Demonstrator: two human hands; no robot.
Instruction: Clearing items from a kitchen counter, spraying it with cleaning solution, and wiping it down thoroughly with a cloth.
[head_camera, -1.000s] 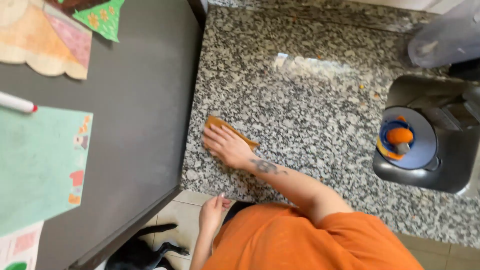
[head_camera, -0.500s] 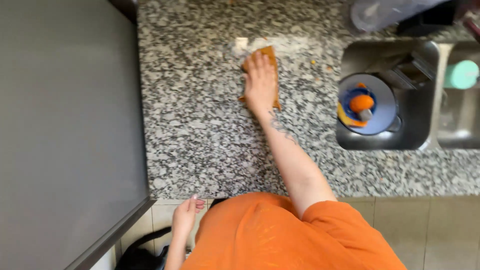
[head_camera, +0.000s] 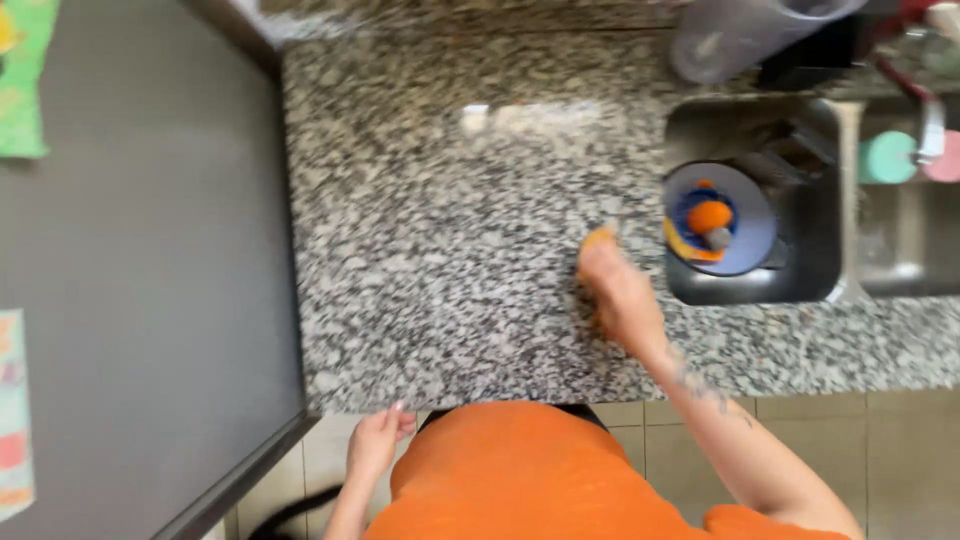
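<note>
Head view, the only one: right hand (head_camera: 618, 292) lies palm-down on an orange flat cloth or sponge (head_camera: 598, 238), fingers spread flat over it and pressing rather than gripping, so that only an orange edge shows past the fingertips at 12 o'clock. The pad sits on the speckled grey-and-white granite counter (head_camera: 440, 230), just beside the steel sink basin (head_camera: 800, 270), which lies at 3 o'clock from the hand. The hand is blurred, so finer finger detail cannot be told. Left hand (head_camera: 376, 446) hangs below the counter's front edge at 7 o'clock, fingers loosely curled, holding nothing.

Wiping well, as I judge it, calls for a flat palm, even pressure and overlapping strokes drawn toward the sink edge, keeping the pad fully under the fingers so it does not bunch.

Counts: one orange pad; two hands; one counter; one sink basin in full, with a second partly visible at 3 o'clock; one round blue lid with an orange centre (head_camera: 720, 220) inside the basin; one dark grey flat surface (head_camera: 140, 280) at 9 o'clock.
</note>
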